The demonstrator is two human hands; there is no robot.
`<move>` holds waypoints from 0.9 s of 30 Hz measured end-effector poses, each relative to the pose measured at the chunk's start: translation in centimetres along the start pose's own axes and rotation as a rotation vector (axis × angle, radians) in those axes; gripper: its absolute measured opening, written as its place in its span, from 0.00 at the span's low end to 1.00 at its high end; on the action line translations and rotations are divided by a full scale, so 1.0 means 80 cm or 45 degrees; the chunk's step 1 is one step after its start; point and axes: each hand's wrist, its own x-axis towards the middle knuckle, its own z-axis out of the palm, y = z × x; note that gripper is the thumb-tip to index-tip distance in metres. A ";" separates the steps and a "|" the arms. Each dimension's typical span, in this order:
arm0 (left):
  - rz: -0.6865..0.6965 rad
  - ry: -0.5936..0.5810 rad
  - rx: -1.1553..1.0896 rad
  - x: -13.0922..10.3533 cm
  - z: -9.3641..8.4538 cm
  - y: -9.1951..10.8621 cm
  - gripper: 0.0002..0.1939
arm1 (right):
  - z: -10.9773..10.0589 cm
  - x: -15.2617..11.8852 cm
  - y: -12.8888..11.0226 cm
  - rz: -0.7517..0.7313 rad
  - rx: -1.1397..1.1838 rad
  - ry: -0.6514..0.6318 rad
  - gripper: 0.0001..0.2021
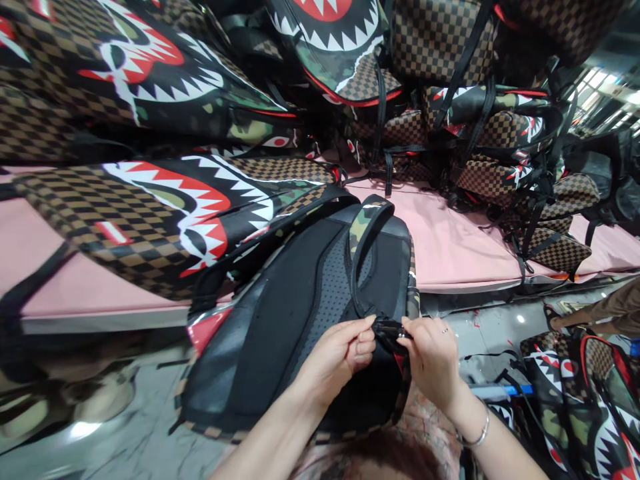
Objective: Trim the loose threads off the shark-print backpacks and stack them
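A black-backed backpack with checkered edges lies back side up, partly over the pink table's edge and near my body. A camouflage strap loops over its back panel. Between my hands is a small black strap piece. My left hand pinches its left end, fingers curled. Around its right end my right hand is closed. The exact shape of the piece is hard to make out.
A checkered shark-print backpack lies left on the pink table. More backpacks are piled behind. Others are on the floor at right, near a person's leg. Blurred beige objects show lower left.
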 end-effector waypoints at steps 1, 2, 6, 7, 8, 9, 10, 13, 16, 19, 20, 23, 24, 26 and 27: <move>0.001 0.002 0.006 0.000 0.000 0.000 0.18 | 0.001 0.000 0.000 -0.002 -0.007 0.000 0.11; 0.003 0.008 0.012 0.000 0.000 0.000 0.18 | 0.001 -0.001 0.000 -0.004 -0.021 0.000 0.11; 0.001 0.019 0.019 0.002 -0.001 -0.002 0.18 | 0.001 -0.001 -0.002 -0.020 -0.117 0.037 0.11; 0.002 0.020 0.018 0.002 -0.001 -0.002 0.18 | 0.001 0.000 -0.002 -0.025 -0.138 0.052 0.10; 0.002 0.022 0.016 0.003 -0.001 -0.002 0.17 | 0.001 0.000 -0.002 -0.028 -0.151 0.064 0.10; 0.001 0.025 0.013 0.003 -0.001 -0.002 0.17 | 0.001 0.001 -0.002 -0.030 -0.151 0.071 0.10; -0.002 0.029 0.008 0.003 -0.001 -0.002 0.17 | 0.002 0.001 -0.001 -0.029 -0.130 0.069 0.09; -0.013 0.040 -0.033 0.004 -0.001 -0.001 0.15 | 0.006 -0.002 0.005 0.015 0.078 0.069 0.08; -0.046 0.044 -0.082 0.005 -0.002 0.000 0.13 | 0.010 -0.003 0.010 0.244 0.379 0.153 0.06; -0.057 0.027 -0.076 0.005 -0.001 0.001 0.12 | 0.013 0.004 0.008 0.501 0.674 0.076 0.10; -0.045 0.012 -0.059 0.004 -0.001 0.000 0.11 | 0.015 0.008 0.007 0.541 0.747 0.008 0.13; 0.026 -0.037 0.023 0.000 0.000 0.000 0.12 | 0.022 0.020 0.005 0.580 0.828 -0.173 0.13; 0.051 -0.046 0.073 -0.001 -0.001 0.001 0.13 | 0.025 0.023 0.005 0.595 0.835 -0.211 0.09; 0.089 -0.044 0.238 -0.004 -0.003 0.002 0.15 | 0.032 0.026 0.006 0.638 0.883 -0.270 0.05; 0.103 -0.036 0.342 -0.005 -0.004 0.003 0.17 | 0.035 0.026 0.007 0.663 0.925 -0.289 0.05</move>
